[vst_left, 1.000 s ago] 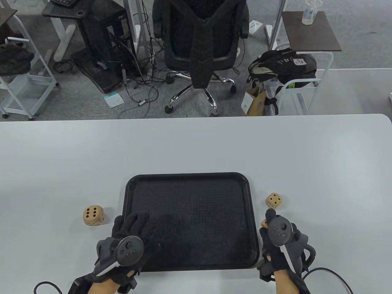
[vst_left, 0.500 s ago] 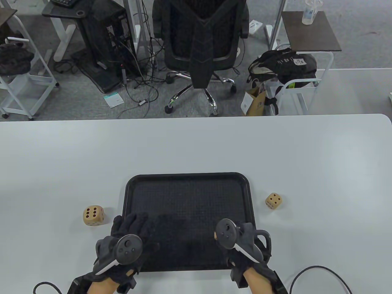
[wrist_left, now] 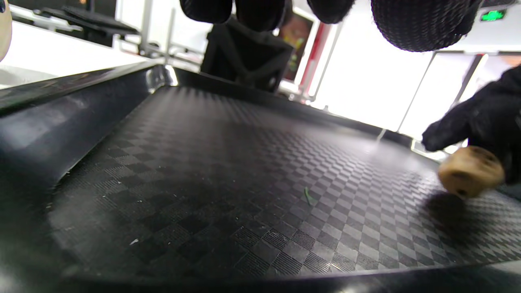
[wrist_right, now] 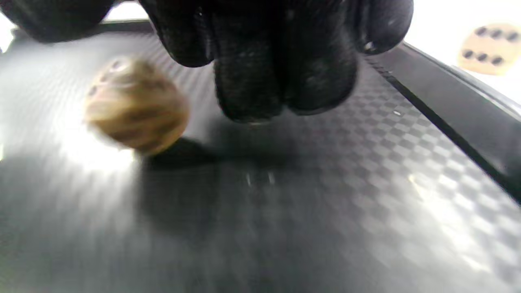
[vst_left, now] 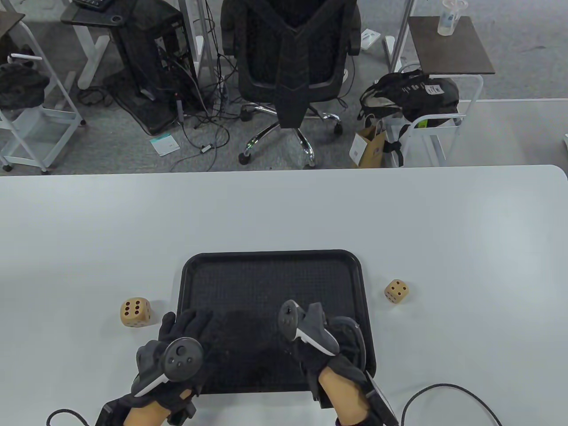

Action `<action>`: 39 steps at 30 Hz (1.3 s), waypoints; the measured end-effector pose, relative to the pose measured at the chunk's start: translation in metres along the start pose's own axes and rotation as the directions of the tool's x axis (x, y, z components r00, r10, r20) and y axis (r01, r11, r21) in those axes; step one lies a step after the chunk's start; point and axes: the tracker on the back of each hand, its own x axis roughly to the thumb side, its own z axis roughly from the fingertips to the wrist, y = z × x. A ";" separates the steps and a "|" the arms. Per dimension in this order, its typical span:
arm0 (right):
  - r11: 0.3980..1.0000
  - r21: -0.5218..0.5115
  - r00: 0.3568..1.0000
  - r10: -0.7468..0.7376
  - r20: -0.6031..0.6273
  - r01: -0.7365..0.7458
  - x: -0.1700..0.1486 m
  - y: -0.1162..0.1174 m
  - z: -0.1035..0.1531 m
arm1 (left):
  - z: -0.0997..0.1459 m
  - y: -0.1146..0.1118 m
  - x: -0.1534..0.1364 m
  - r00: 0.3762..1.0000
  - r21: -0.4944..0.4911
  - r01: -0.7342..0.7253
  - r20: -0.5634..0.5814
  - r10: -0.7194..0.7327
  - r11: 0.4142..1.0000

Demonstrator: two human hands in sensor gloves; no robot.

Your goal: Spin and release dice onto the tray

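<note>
A black textured tray [vst_left: 273, 257] lies at the table's near middle. My left hand [vst_left: 195, 320] rests with straight fingers on its near-left corner and holds nothing. My right hand [vst_left: 304, 350] is tilted on its side over the near-right part of the tray. It hides a small wooden die in the table view. In the right wrist view that die [wrist_right: 136, 103] is a blur on the tray floor, just left of my fingertips [wrist_right: 281, 81] and free of them. The left wrist view shows the same die [wrist_left: 470, 171] low by the right hand [wrist_left: 480, 122].
A larger wooden die [vst_left: 135, 312] showing six sits on the table left of the tray. Another die [vst_left: 396, 291] sits right of it. The white table [vst_left: 284, 208] stretches beyond the tray. Glove cables [vst_left: 443, 390] trail at the near edge.
My right hand moved left from beside the tray's right edge, carrying a die, to over the tray and rolled onto its side. The die now blurs, free of the fingers. The left hand barely moved.
</note>
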 end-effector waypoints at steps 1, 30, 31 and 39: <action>0.996 0.004 0.995 -0.094 -0.020 0.094 -0.010 -0.008 -0.002 | 0.000 0.000 0.000 1.000 0.001 -0.002 0.000 0.002 1.000; 0.909 -0.215 0.710 -0.413 -0.570 0.357 -0.196 -0.006 -0.038 | -0.002 -0.004 -0.010 0.999 -0.028 -0.027 -0.031 0.026 0.999; 0.910 -0.216 0.712 -0.412 -0.568 0.355 -0.196 -0.005 -0.039 | -0.002 -0.004 -0.011 0.999 -0.029 -0.026 -0.032 0.025 0.999; 0.917 -0.154 0.732 -0.388 -0.561 0.368 -0.197 0.010 -0.051 | -0.003 -0.001 -0.015 0.998 -0.013 -0.044 -0.040 0.044 0.999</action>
